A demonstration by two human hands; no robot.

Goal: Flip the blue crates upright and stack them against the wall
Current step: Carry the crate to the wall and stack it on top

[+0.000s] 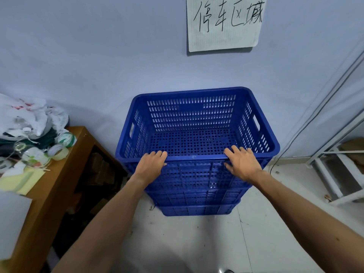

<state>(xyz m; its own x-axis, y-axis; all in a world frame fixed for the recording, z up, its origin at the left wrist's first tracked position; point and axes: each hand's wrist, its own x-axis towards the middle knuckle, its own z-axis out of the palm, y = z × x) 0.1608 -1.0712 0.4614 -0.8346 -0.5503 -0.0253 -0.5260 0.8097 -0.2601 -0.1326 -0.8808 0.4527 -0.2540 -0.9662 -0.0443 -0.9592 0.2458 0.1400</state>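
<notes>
My left hand [152, 162] and right hand [243, 161] curl over the top crate [189, 119] near rim, stack's far long side at the wall [98, 56] straight ahead

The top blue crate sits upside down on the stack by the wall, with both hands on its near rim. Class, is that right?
Not quite. The head view shows the top blue crate upright, its open side up. The left hand and right hand do rest on its near rim, by the wall.
</notes>
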